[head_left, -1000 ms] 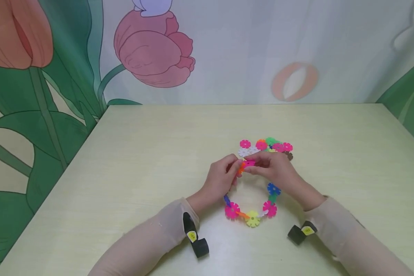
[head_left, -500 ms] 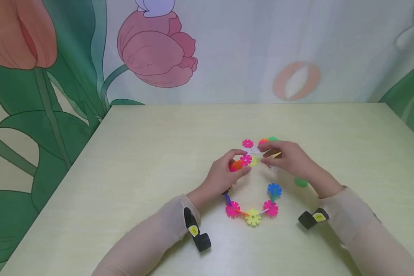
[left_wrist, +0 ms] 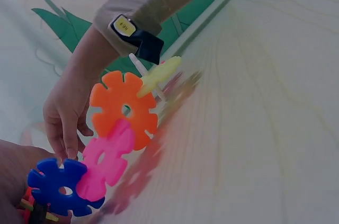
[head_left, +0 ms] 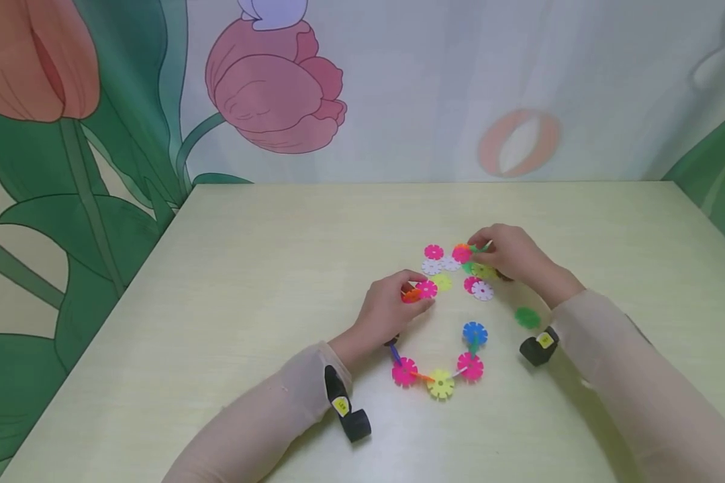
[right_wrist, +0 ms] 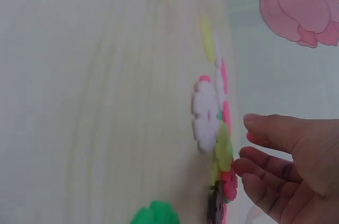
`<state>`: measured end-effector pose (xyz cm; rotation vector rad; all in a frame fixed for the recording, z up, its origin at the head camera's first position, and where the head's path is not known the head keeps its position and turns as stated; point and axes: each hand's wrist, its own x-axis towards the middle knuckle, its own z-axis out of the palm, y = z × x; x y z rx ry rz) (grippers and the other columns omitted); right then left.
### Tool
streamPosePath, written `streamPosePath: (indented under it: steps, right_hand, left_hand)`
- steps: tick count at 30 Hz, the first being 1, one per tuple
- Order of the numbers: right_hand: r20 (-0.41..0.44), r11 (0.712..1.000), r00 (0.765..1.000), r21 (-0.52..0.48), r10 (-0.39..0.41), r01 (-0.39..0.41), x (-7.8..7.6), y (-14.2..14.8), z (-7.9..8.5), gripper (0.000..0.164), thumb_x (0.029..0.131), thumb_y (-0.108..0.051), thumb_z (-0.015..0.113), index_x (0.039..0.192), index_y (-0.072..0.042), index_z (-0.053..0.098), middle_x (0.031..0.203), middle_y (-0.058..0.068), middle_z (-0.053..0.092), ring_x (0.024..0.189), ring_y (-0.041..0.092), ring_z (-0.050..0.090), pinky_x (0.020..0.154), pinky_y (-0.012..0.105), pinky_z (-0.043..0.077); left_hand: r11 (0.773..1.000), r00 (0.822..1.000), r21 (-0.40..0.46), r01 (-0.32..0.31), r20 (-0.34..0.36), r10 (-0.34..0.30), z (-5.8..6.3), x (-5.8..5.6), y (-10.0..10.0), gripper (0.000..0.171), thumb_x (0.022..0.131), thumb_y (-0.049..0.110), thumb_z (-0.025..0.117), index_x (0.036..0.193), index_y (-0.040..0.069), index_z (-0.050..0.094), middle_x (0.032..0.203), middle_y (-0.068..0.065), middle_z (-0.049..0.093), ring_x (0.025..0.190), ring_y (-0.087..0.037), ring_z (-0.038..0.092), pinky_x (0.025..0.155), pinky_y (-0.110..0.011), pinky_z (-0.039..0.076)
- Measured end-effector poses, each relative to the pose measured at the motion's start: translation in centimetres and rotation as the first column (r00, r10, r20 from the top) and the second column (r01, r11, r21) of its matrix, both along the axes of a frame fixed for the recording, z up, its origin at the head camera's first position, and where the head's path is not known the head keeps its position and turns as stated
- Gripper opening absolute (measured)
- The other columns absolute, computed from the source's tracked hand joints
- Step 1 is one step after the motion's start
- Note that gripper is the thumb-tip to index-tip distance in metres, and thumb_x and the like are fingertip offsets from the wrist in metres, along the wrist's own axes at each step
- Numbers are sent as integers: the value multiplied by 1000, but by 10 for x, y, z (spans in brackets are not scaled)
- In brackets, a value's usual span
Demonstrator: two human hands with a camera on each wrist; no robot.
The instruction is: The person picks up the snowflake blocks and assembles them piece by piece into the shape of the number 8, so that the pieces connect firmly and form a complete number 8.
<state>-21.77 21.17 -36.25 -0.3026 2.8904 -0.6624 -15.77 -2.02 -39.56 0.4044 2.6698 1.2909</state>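
A chain of notched plastic snowflake discs curves in a broken ring in the head view, its yellow disc (head_left: 440, 386) at the near side. My left hand (head_left: 383, 312) pinches the chain's upper left end, by a pink disc (head_left: 426, 289) and an orange disc (head_left: 412, 295). In the left wrist view, a blue disc (left_wrist: 45, 187), a pink disc (left_wrist: 114, 147) and an orange disc (left_wrist: 108, 97) run away from that hand. My right hand (head_left: 513, 251) reaches into the loose discs, fingertips at a green disc (head_left: 478, 249); the right wrist view shows its thumb and fingers apart.
Loose discs lie behind the ring: a pink one (head_left: 433, 252), a white one (head_left: 431, 267), a yellow one (head_left: 442, 282) and several more. Another green disc (head_left: 527, 318) lies apart at the right. The chain's other end is a blue disc (head_left: 474, 333). A printed curtain hangs behind the table.
My right hand has left the chain's end and moved back and right to the loose discs. My left hand keeps hold, almost in place, and the pink end disc now shows.
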Motion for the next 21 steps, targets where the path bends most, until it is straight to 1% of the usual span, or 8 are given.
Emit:
streamPosePath:
  steps: [6,10,12,17,19,21]
  right_hand:
    - [-18,996,999,75,43,-41,-14,-6,-8,36,88,-18,70,119,-1,64,109,19,65,100,33,57,91,48,47]
    - [-15,994,999,103,44,-42,-17,-8,-10,34,86,-18,72,115,0,64,106,19,65,98,32,58,91,48,47]
    - [-12,995,999,89,35,-34,-17,-8,-10,34,86,-18,72,112,0,62,105,18,64,96,31,57,90,46,48]
    - [12,1000,1000,4,-1,1,-11,-9,-7,27,87,-13,70,108,-2,57,106,17,62,96,30,55,90,44,49]
    - [6,999,1000,-33,-8,8,-7,-9,-5,24,89,-12,68,108,-2,58,106,16,62,96,29,55,90,43,50]
    - [-13,998,1000,-63,-8,7,1,-10,-1,22,90,-13,67,108,-3,60,103,15,64,93,28,57,85,39,52]
  left_hand:
    - [1000,1000,-28,-8,-11,8,0,0,0,41,85,28,74,123,17,62,105,-2,66,90,-14,56,75,-22,48]
    - [999,1000,-40,-6,-15,6,-1,0,1,41,85,27,73,123,17,62,106,-2,66,91,-14,56,78,-23,49]
    - [999,1000,-43,-7,-19,7,-1,-1,2,41,85,27,73,124,17,62,106,-2,66,91,-14,56,78,-23,49]
    - [999,1000,-51,-11,-29,9,-2,-1,1,41,86,27,73,124,16,62,106,-2,66,90,-14,55,77,-23,48]
    - [999,1000,-48,-8,-29,6,-3,-2,1,41,86,26,73,124,16,62,106,-2,66,90,-14,55,76,-22,48]
    - [999,1000,-39,-6,-22,6,-2,-1,0,42,86,27,73,124,16,61,105,-2,65,90,-14,55,76,-22,48]
